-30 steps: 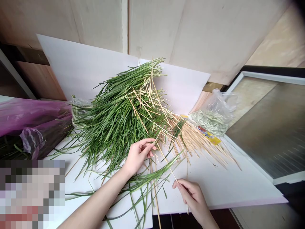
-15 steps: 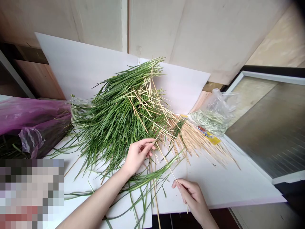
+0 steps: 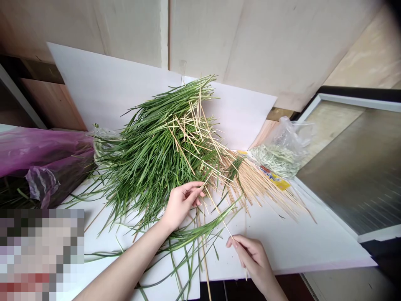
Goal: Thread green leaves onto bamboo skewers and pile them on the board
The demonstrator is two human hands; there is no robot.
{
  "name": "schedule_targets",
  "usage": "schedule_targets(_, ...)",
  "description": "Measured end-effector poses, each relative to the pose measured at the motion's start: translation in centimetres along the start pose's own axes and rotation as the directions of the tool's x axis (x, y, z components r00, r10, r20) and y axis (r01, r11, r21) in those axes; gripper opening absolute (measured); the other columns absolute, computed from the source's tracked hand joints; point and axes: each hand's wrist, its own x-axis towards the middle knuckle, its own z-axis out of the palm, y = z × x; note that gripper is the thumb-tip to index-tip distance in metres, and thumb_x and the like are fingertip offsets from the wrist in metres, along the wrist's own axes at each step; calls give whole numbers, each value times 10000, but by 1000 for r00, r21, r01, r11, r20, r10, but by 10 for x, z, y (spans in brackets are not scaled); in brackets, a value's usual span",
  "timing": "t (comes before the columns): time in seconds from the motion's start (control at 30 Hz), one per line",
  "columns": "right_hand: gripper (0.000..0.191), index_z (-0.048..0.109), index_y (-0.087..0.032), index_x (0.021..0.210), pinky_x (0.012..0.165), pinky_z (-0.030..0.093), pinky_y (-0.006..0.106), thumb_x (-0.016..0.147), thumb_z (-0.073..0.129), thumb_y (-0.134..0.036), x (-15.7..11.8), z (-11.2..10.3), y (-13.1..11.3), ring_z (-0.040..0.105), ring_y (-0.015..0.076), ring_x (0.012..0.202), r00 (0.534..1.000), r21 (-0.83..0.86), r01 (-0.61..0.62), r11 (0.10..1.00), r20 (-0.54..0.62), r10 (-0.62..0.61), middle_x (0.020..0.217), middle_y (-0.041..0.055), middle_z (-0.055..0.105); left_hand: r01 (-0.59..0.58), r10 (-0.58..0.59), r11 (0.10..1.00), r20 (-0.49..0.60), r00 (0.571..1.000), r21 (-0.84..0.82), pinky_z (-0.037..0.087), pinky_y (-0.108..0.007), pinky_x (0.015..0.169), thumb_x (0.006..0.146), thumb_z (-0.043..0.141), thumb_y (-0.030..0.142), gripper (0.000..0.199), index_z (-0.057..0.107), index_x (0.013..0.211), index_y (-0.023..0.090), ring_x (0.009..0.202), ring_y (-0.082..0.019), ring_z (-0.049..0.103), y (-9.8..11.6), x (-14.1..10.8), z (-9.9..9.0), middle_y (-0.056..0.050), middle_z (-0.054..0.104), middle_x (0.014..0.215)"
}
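Observation:
A thin bamboo skewer slants between my two hands. My right hand, at the table's front edge, pinches its lower end between thumb and forefinger. The thumb and forefinger of my left hand are closed at the skewer's upper end. From those fingertips a short pale stalk sticks out, apparently a chive; my fingers partly hide where it meets the skewer. Behind my left hand rises a big heap of green chives. Loose chive leaves lie below and between my hands.
Many bamboo skewers fan out to the right, with others scattered over the heap. A clear bag of pale green strands sits at the back right, a purple bag at the left. White boards cover the table; a framed panel stands right.

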Motion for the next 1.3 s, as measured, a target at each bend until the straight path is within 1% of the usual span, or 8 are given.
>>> schedule_targets(0.27, 419, 693, -160, 855, 492, 204, 266, 1028, 490, -483, 0, 0, 1, 276, 127, 478, 1000, 14, 1, 1000, -3, -1, 555, -70, 263, -1, 1, 1000, -1, 1000, -4, 484, -232, 560, 880, 664, 442, 427, 715, 1145, 111, 587, -111, 583, -1, 0, -1, -69, 722, 850)
schedule_targets(0.47, 426, 696, -163, 843, 497, 211, 272, 1018, 491, -493, -1, 1, 0, 289, 133, 478, 1000, 17, -24, 1000, -17, 24, 559, -66, 270, -39, 40, 998, -20, 999, 47, 492, -229, 576, 882, 665, 415, 374, 752, 1110, 132, 590, -115, 589, -3, -3, 0, -63, 736, 833)
schedule_targets(0.63, 440, 704, -166, 839, 500, 213, 280, 1008, 500, -517, -4, 1, 1, 291, 137, 481, 998, 7, -51, 999, -36, 51, 560, -62, 272, -54, 56, 997, -37, 998, 55, 492, -223, 565, 896, 647, 385, 356, 745, 1113, 121, 562, -105, 568, -6, -3, 2, -64, 735, 823)
schedule_targets(0.83, 442, 699, -173, 837, 504, 218, 283, 1000, 507, -536, -6, 1, 5, 292, 143, 487, 997, -8, -71, 997, -35, 71, 560, -58, 267, -42, 42, 999, -34, 999, 3, 487, -214, 556, 910, 631, 383, 372, 719, 1152, 114, 569, -103, 572, -7, -5, 1, -72, 727, 851)
schedule_targets(1.03, 446, 715, -170, 846, 515, 219, 280, 997, 519, -542, -7, 1, 5, 291, 140, 494, 997, -13, -66, 998, -44, 66, 572, -58, 256, -51, 52, 998, -23, 998, 42, 481, -210, 558, 911, 629, 370, 333, 738, 1101, 119, 550, -96, 562, -9, -3, 2, -58, 719, 809)
schedule_targets(1.3, 477, 696, -171, 828, 505, 213, 278, 989, 515, -582, -6, 2, 2, 283, 140, 491, 996, 3, -81, 997, -40, 81, 564, -60, 270, -39, 40, 999, -38, 998, 24, 488, -215, 566, 905, 637, 386, 358, 726, 1119, 114, 561, -103, 575, -5, -4, 3, -65, 726, 824)
